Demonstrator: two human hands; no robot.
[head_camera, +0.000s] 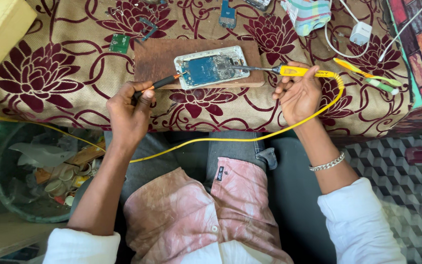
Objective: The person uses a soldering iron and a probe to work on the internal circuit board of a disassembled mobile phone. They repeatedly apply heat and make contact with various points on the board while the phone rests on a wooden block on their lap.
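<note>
On the brown wooden board (199,63) lies the opened silver phone with blue circuitry (211,67), light and fragile. My right hand (299,95) grips the yellow-handled soldering iron (299,71); my left hand (129,112) pinches a black-and-orange tool (157,84). I'd hold its edges.

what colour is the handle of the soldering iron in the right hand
Yellow, with a matching yellow cord; the soldering iron, held in the right hand, shows clearly in the head view.

Floral maroon-and-beige cloth (74,105) under wooden board (157,61), green circuit board (119,43), white charger (360,33).
</note>
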